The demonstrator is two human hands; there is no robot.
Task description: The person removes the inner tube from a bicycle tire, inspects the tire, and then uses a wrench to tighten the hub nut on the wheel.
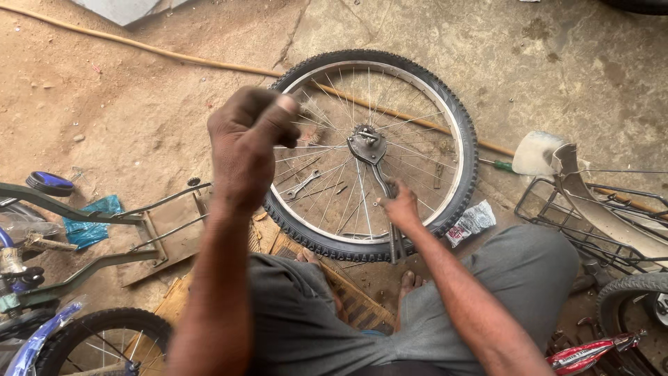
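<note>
A bicycle wheel [459, 132] with a knobbly black tyre and a silver rim lies flat on the dirt floor in front of my knees. A long metal wrench [381, 182] sits on its hub [367, 143] and runs back towards me. My right hand [401, 207] grips the wrench's shaft over the spokes. My left hand [245, 143] is raised above the wheel's left side in a closed fist, slightly blurred, with nothing visible in it.
A small spanner [303, 184] lies beneath the spokes. A green-handled screwdriver [499, 166], a long yellow rod [174, 56] and a plastic packet [473, 221] lie around the wheel. A green bike frame [83, 216] is left, a rack with a mudguard [598, 202] right, another wheel [97, 338] bottom left.
</note>
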